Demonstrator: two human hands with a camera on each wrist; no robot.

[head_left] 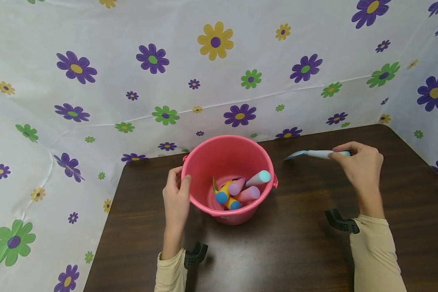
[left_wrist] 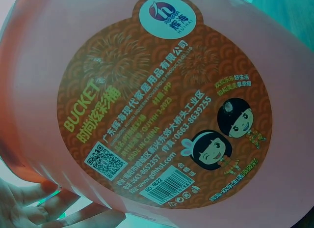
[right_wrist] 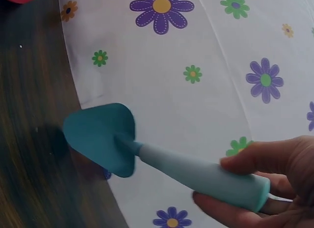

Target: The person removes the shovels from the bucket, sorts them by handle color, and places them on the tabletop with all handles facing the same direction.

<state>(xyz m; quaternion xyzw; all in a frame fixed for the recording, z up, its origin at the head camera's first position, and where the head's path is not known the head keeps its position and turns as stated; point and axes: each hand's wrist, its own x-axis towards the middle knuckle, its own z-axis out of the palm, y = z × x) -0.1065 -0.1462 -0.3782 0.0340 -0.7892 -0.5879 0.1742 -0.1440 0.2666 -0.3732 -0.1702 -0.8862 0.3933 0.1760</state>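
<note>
A pink bucket (head_left: 215,158) stands upright on the dark wooden table (head_left: 295,243). My left hand (head_left: 177,198) grips its left rim, thumb on the near side. In the left wrist view the bucket's wall carries a round printed label (left_wrist: 162,105). Several tools lie inside with their handles up: pink handles (head_left: 250,193), yellow ones with blue ends (head_left: 222,196), and a pale one with a turquoise end (head_left: 260,178). To the bucket's right, my right hand (head_left: 363,164) pinches the pale handle of a small garden trowel (right_wrist: 201,174), its blue-green blade pointing left above the table.
A white cloth (head_left: 113,61) with purple, green and yellow flowers hangs behind the table and along both sides. The bucket's handle is hinged at lugs (head_left: 275,181) on its sides. Black wrist mounts (head_left: 341,222) sit on both sleeves.
</note>
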